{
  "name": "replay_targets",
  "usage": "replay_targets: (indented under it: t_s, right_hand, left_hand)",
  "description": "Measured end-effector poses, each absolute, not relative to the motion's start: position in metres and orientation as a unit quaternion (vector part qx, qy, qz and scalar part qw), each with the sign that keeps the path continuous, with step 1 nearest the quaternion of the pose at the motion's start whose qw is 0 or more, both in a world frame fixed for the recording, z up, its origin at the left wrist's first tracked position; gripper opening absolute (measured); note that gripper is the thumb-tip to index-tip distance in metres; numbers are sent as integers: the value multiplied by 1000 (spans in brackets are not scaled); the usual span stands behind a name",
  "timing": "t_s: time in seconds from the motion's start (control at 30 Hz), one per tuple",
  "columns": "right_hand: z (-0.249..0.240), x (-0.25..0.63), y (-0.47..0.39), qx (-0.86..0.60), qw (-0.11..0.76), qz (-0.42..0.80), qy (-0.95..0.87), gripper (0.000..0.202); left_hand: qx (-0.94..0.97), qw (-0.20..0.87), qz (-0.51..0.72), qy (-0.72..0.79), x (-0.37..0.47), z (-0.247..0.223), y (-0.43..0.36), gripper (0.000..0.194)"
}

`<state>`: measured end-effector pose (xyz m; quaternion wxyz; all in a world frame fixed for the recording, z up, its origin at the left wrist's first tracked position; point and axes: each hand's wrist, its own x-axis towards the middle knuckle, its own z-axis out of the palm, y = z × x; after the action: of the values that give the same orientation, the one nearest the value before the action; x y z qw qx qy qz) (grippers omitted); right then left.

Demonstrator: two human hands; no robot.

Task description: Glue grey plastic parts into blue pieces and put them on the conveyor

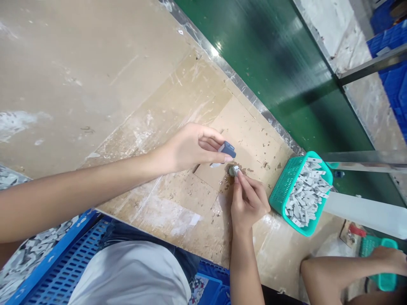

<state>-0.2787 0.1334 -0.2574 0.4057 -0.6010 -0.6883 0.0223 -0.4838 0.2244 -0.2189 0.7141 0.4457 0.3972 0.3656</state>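
My left hand is closed on a small dark blue-grey block, pinched between thumb and fingers above a sheet of cardboard. Just below it, my right hand pinches a small white piece with thumb and forefinger. That piece is at a small round dark dish on the cardboard; whether it touches the dish I cannot tell. Dark wet-looking spots surround the dish.
A teal basket full of small grey-white parts stands to the right. Beyond the metal edge runs a green belt-like surface. Blue crates are at lower left. Another person's arm is at lower right.
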Motion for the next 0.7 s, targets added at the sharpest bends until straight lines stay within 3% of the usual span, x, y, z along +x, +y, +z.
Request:
replay_targets:
  t_s: [0.2, 0.47, 0.7]
  right_hand:
    - [-246, -282, 130, -600, 444, 24, -665, 35]
    - [-222, -289, 122, -579, 529, 116, -610, 35]
    - [-217, -288, 119, -548, 510, 160, -643, 35]
  left_hand:
    - [462, 739, 332, 362, -481, -226, 216, 29]
    - [444, 798, 276, 299, -470, -225, 193, 26]
    - [437, 808, 280, 278, -468, -229, 191, 28]
